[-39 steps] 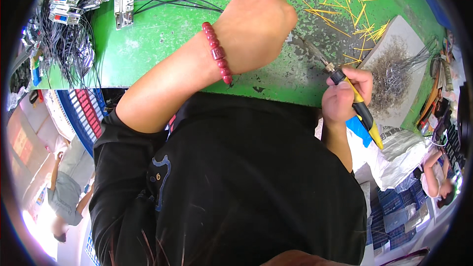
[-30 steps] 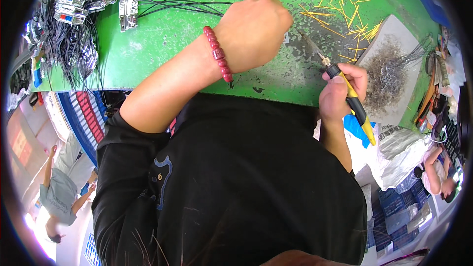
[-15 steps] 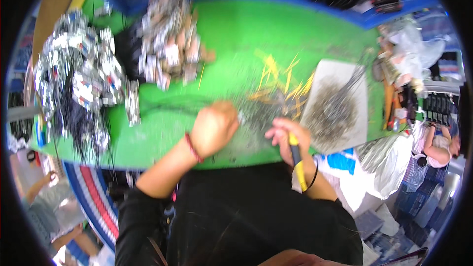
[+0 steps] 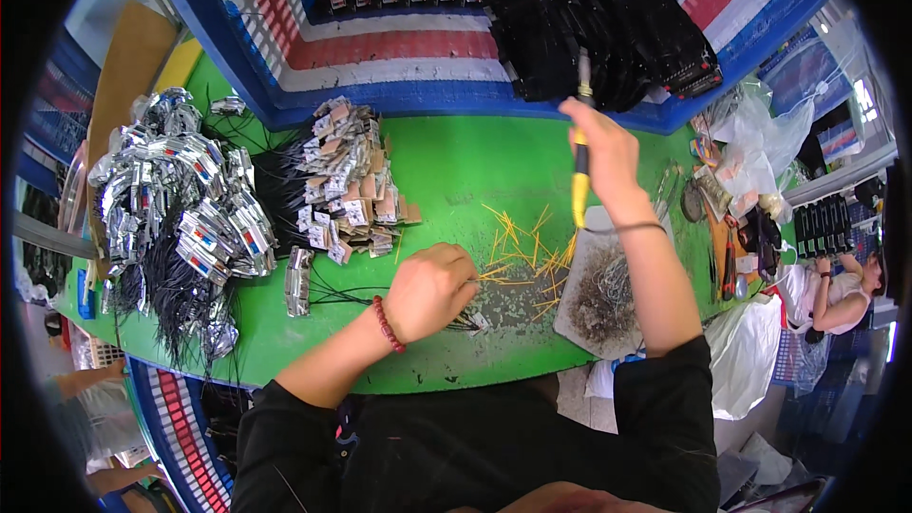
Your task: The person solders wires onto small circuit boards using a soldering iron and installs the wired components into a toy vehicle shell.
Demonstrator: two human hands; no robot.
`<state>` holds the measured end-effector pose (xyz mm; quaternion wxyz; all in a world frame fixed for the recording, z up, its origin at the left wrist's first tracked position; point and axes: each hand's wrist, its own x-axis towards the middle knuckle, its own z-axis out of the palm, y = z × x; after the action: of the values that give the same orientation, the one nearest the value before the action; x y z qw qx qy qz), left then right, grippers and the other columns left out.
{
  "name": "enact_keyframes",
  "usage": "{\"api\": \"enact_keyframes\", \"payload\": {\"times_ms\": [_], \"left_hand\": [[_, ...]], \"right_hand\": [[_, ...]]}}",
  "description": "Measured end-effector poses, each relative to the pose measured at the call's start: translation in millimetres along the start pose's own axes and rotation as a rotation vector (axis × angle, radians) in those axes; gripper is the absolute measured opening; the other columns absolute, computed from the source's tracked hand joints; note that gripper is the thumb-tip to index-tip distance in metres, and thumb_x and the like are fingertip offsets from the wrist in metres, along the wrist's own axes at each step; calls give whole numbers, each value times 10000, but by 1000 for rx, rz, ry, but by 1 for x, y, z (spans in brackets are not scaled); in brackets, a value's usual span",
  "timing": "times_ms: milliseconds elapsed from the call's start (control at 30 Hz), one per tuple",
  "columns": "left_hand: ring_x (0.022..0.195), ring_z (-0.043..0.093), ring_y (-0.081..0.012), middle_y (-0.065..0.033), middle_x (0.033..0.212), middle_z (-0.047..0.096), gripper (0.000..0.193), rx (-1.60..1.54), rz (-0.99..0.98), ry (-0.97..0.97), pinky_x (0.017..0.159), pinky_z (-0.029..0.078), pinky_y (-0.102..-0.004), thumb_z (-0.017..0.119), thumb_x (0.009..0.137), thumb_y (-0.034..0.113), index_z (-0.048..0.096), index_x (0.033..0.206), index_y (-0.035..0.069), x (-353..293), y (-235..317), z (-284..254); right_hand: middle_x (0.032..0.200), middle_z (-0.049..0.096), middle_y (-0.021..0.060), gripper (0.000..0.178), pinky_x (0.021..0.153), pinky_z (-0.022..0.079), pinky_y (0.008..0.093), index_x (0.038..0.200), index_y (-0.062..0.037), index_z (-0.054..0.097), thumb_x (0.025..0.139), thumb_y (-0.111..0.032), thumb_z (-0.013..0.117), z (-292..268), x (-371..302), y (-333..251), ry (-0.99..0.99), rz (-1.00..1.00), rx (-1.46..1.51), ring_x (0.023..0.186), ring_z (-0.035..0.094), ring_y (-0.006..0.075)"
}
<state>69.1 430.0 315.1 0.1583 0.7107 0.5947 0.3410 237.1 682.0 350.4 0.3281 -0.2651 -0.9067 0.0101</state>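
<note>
My right hand [image 4: 611, 157] grips a soldering iron [image 4: 579, 198] with a yellow and black handle. It is raised over the far side of the green table [image 4: 446, 161], its metal tip pointing away towards the crate. My left hand [image 4: 432, 294] is closed near the table's front edge, fingertips pinched; what they hold is too small to make out. Thin black wires [image 4: 342, 295] run from a small silver part [image 4: 297, 282] towards that hand and pass out of sight at the wrist. Beyond the left fingertips lie loose thin yellow sticks [image 4: 518, 245].
A pale tray [image 4: 570, 315] holds tangled wire and dark residue on the right. Silver foil-wrapped parts with black wires [image 4: 190, 199] and a second pile [image 4: 347, 185] crowd the left. A blue-rimmed crate [image 4: 418, 112] with black units lines the back. Tools [image 4: 730, 266] and plastic bags lie far right.
My right hand has swung up and away with the soldering iron, from near the front edge to beside the crate. My left hand stays near the front edge, still closed. The view has tilted farther up.
</note>
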Motion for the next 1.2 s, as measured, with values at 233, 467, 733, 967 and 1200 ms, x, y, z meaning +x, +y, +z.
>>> {"api": "enact_keyframes", "payload": {"times_ms": [233, 467, 733, 967, 1200], "left_hand": [[785, 621, -302, -113, 809, 617, 90, -135, -12, -37, 688, 511, -399, 675, 775, 115, 625, 782, 40, -20, 2, -1], [832, 672, -218, -121, 880, 687, 141, -448, -349, 86, 750, 531, -328, 689, 831, 97, 675, 939, 7, -24, -19, -8], [1277, 408, -321, -129, 1398, 406, 673, -1652, -563, 396, 970, 380, -598, 614, 902, 453, 268, 1439, 241, 48, 23, -28], [1121, 533, -247, -128, 1272, 491, 1070, -1425, -555, 586, 922, 465, -472, 720, 726, 14, 0, 1501, 168, 14, 27, -5], [1321, 351, -260, -131, 1442, 300, 1164, -1201, -148, 628, 1095, 319, -416, 818, 687, 217, -14, 1491, 85, -41, 35, 26]], "right_hand": [[742, 572, 60, 254, 549, 514, 336, 1047, -187, 560, 804, -115, 578, 46, 48, 42, -183, -379, -545, 645, 649, 204], [739, 532, 44, 334, 532, 478, 335, 1069, -156, 621, 744, -83, 637, -46, 30, -5, 43, -490, -267, 646, 594, 227], [886, 657, 113, 295, 547, 519, 294, 875, -140, 656, 614, -13, 710, -132, -100, -99, -36, -570, -56, 656, 634, 233], [1048, 688, 193, 268, 594, 534, 275, 990, -64, 582, 773, -70, 739, -114, -166, -107, -71, -43, 654, 624, 632, 179], [750, 649, 102, 361, 544, 479, 322, 1003, -77, 651, 720, -216, 828, -84, -94, -127, 13, 53, 229, 587, 618, 245]]}}
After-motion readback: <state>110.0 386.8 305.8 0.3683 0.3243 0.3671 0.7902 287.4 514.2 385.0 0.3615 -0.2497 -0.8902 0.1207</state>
